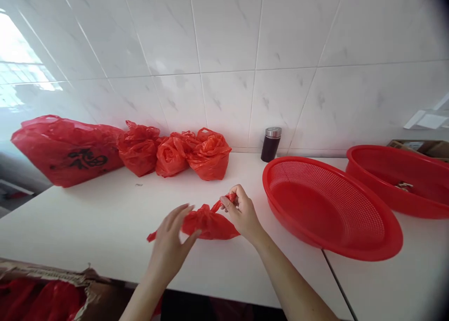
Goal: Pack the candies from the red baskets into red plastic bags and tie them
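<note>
A small red plastic bag (210, 225) lies on the white table in front of me, gathered at its top. My right hand (242, 213) is closed in a pinch on one twisted end of the bag, pulled up to the right. My left hand (173, 234) is at the bag's left side, thumb and fingers spread apart. Another twisted end of the bag sticks out to the left, behind that hand. Whatever the bag holds is hidden.
Several filled red bags (209, 155) stand along the tiled wall, a large printed one (84, 164) at far left. A dark jar (271, 146) stands behind a red perforated basket (389, 237). Another red basin (361, 162) is at right. A torn cardboard box (101, 300) holds red bags at lower left.
</note>
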Motion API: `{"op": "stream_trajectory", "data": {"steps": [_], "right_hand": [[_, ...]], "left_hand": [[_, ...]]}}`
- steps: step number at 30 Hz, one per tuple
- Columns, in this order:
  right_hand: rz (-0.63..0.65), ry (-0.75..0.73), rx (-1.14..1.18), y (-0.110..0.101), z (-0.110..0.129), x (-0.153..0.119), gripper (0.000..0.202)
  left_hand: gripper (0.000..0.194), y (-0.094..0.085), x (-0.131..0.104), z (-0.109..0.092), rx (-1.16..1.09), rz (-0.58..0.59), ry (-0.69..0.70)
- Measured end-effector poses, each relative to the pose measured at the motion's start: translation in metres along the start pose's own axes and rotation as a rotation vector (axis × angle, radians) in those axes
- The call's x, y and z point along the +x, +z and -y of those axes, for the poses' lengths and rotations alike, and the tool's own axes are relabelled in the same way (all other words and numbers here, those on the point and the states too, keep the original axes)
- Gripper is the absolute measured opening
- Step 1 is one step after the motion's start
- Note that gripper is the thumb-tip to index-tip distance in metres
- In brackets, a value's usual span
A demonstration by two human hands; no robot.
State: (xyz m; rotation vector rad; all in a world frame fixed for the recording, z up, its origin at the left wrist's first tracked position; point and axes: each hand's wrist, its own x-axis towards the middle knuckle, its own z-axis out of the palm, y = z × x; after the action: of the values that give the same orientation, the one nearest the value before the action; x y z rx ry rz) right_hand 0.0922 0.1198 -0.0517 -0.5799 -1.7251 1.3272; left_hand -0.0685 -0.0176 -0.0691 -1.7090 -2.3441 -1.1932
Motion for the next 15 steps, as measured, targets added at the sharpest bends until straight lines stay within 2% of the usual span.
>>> {"op": "stream_trajectory", "data": {"steps": [3, 5, 6, 8, 9, 12, 15], "right_hand": [[-0.032, 0.019, 0.071, -0.005, -0.002, -0.002, 0.023], [-0.151, 0.062, 0.108, -0.011, -0.008, -0.002, 0.023], [-0.222, 0.088, 0.123, -0.014, -0.011, -0.003, 0.024], [-0.319, 0.149, 0.146, -0.02, -0.02, -0.004, 0.03], [-0.328, 0.184, 0.152, -0.022, -0.025, -0.005, 0.032], [-0.275, 0.278, 0.132, -0.025, -0.043, -0.012, 0.034], [-0.23, 0.323, 0.051, -0.023, -0.066, -0.019, 0.035]], "left_hand": [[0.033, 0.012, 0.03, -0.018, -0.147, 0.318, 0.014], [0.023, 0.011, 0.052, -0.021, -0.223, 0.421, -0.031], [0.019, 0.007, 0.064, -0.02, -0.242, 0.43, -0.06], [0.012, -0.009, 0.087, -0.014, -0.271, 0.39, -0.122], [0.011, -0.02, 0.099, -0.008, -0.292, 0.36, -0.159], [0.024, -0.056, 0.127, 0.016, -0.355, 0.247, -0.295], [0.03, -0.093, 0.138, 0.05, -0.376, 0.1, -0.447]]}}
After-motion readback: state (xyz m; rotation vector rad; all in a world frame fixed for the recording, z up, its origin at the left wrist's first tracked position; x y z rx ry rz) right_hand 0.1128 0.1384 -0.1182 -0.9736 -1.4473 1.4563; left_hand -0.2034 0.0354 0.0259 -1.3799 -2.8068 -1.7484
